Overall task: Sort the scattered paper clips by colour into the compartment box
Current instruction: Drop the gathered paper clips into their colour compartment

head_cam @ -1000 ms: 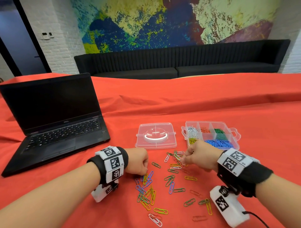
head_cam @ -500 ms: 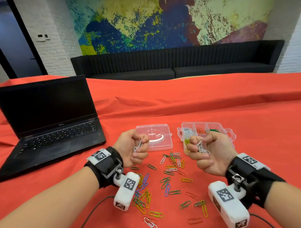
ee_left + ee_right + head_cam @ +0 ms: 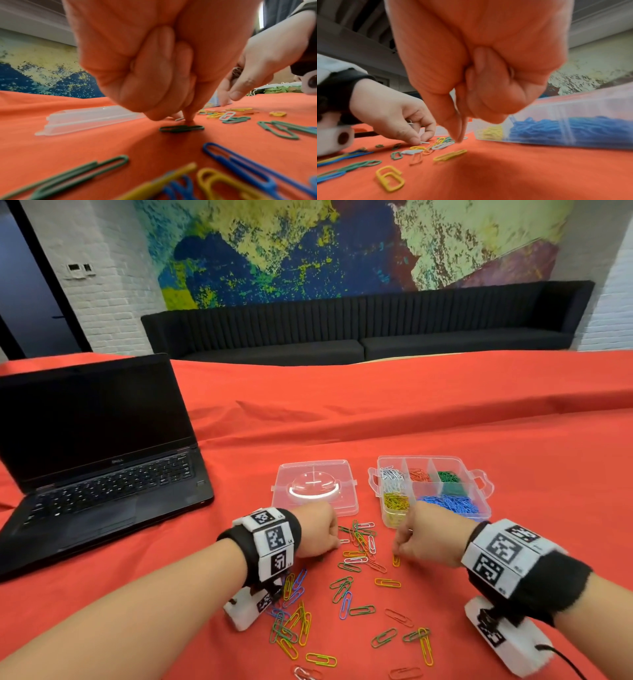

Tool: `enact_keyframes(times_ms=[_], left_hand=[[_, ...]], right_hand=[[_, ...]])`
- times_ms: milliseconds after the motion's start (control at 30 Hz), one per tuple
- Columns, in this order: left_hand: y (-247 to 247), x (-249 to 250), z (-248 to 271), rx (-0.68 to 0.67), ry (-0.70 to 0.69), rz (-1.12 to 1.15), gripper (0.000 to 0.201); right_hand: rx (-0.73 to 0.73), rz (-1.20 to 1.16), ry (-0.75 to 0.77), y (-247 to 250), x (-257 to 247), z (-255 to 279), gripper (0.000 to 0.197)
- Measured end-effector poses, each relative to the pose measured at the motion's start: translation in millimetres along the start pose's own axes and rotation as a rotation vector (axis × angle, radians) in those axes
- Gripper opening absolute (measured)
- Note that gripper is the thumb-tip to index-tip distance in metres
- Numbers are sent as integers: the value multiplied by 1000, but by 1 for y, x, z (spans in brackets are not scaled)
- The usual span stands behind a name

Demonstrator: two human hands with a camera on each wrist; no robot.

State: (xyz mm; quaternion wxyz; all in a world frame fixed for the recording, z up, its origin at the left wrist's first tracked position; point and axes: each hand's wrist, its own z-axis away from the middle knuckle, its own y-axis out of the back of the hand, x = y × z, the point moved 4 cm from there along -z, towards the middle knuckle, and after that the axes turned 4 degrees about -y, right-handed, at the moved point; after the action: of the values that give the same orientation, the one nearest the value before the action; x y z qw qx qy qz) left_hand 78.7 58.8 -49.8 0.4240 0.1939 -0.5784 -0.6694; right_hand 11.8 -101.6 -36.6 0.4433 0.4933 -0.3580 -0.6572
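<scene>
dozens of paper clips lie unsorted on the near tabletop — the box holds sorted heaps; left hand pinches a white clip, right hand pinches toward another.

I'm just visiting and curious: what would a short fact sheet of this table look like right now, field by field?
Surface: red cloth
Compartment box: open, holding white, red, green, yellow and blue clips in separate sections
Lid: lying flat left of the box
Loose clips: mixed colours, scattered in front of the box
Left hand: fingers curled, fingertips down on the cloth at a white clip
Right hand: fingers curled, tips down among the clips; what it holds is hidden
Laptop: open, screen dark, at the left
</scene>
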Motion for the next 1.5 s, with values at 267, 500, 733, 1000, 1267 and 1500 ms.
enact_keyframes(times_ms=[267,500,733,1000,1267,1500], left_hand=[[2,-19,14,-55,0,98,18],[0,-26,32,-222,76,1394,23],[3,-5,24,-109,85,1376,36],[-10,18,17,-10,-124,44,15],[-4,9,28,-2,-74,-7,14],[-4,27,26,57,-102,45,22]], right_hand=[[17,238,49,-7,-36,-37,45],[68,365,10,-4,-18,-35,17],[124,335,-32,0,-19,-19,27],[-388,-1342,-343,-8,5,8,16],[-408,-1601,-232,-5,-5,7,18],[-196,-914,-249,-11,-5,-3,12]])
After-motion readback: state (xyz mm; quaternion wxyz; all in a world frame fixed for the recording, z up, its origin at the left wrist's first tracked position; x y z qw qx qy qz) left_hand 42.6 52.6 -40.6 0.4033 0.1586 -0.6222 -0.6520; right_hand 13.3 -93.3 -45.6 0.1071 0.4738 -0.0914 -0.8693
